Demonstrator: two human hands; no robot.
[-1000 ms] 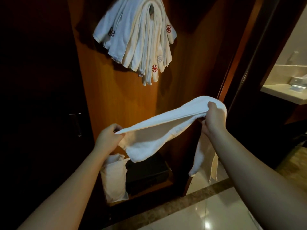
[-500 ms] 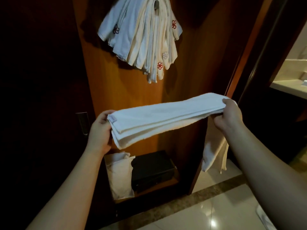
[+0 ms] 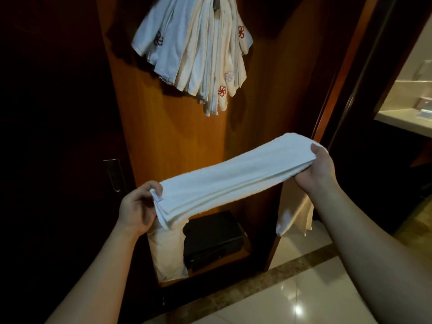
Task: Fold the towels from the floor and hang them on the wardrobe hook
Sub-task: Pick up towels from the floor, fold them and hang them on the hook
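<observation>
A white towel (image 3: 233, 181), folded into a long flat strip, is stretched between my hands in front of the wardrobe. My left hand (image 3: 138, 208) pinches its lower left end and my right hand (image 3: 315, 169) grips its higher right end. A second pale towel (image 3: 294, 211) hangs down below my right hand. Above, several folded white towels (image 3: 198, 50) with red flower marks hang bunched on the wardrobe hook (image 3: 217, 4) against the wooden panel.
A black safe (image 3: 215, 237) and a white bag (image 3: 168, 251) sit in the wardrobe's low compartment. A dark door (image 3: 58, 136) with a recessed handle stands at left. Glossy tiled floor (image 3: 280, 298) lies below, and a bathroom counter (image 3: 404, 118) shows at right.
The loosely sagging towel was pulled into a flat folded strip. My left hand has since dropped lower, so the strip now slopes up to the right.
</observation>
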